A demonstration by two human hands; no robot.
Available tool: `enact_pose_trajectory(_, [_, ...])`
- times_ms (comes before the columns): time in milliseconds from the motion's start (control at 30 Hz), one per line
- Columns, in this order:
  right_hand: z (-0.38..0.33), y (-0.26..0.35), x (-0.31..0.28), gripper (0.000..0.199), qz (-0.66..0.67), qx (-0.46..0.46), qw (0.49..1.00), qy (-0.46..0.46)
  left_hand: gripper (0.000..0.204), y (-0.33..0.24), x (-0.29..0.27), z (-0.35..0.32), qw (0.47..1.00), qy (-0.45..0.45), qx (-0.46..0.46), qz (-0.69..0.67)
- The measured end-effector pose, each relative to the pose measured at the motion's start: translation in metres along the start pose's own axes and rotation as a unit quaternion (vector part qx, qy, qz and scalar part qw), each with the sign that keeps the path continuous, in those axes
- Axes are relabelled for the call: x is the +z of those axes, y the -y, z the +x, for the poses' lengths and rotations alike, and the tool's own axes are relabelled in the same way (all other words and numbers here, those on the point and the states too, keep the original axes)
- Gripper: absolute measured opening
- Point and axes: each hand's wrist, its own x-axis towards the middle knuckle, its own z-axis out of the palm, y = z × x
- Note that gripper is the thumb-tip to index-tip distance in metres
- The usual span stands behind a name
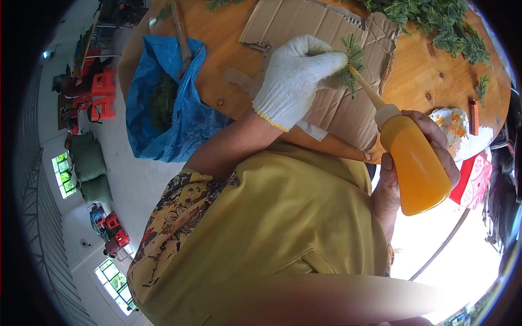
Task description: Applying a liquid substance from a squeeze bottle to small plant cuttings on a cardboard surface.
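The left hand, in a white knitted cotton glove with a yellow-trimmed cuff, sits at about twelve o'clock in the view and is closed in a pinch around a small green sprig with fine, feathery needles. The right hand, bare, lies at about three o'clock and is wrapped firmly around a soft plastic squeeze bottle filled with an opaque orange liquid; the bottle has a rounded, bulbous body, a pale collar and a long tapered nozzle. The nozzle points up toward eleven o'clock from the bottle and its tip meets the base of the sprig, just beside the gloved fingertips. Under both lies a torn sheet of brown corrugated cardboard, ragged along its edges, spread on a round wooden surface with a smooth, warm-toned grain and a few dark knots. At one o'clock a loose heap of green cuttings of the same needle-like kind covers the far rim of the surface. At three o'clock, beyond the bottle, a white crumpled sheet smeared with orange sits on the surface, with a small reddish-brown stick next to it. At ten o'clock a crinkled blue plastic bag hangs open beside the surface, dark greenery inside it. A yellow shirt fills the lower middle.
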Motion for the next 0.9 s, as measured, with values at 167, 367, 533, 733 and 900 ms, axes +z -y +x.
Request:
enact_pose_trajectory(167, [0.005,0.003,-0.002,0.056,0.033,0.027,0.999,-0.021,0.011,0.004,-0.005,0.002,1.000,0.010,0.017,-0.002])
enact_pose_trajectory(367, [0.003,-0.004,0.006,0.055,0.023,0.008,0.999,-0.042,0.010,0.003,-0.002,0.001,1.000,0.014,0.005,-0.005])
enact_pose_trajectory(533, [0.002,-0.001,0.007,0.055,0.040,0.015,0.998,-0.045,0.011,0.003,-0.003,0.001,1.000,0.012,0.003,-0.001])
enact_pose_trajectory(733, [0.004,0.003,-0.002,0.055,-0.003,0.006,1.000,0.002,0.011,0.002,-0.003,0.002,1.000,0.009,0.006,-0.002])
enact_pose_trajectory(900, [0.001,0.001,0.000,0.057,0.030,0.019,0.999,-0.016,0.012,0.003,-0.003,0.002,1.000,0.013,0.007,-0.013])
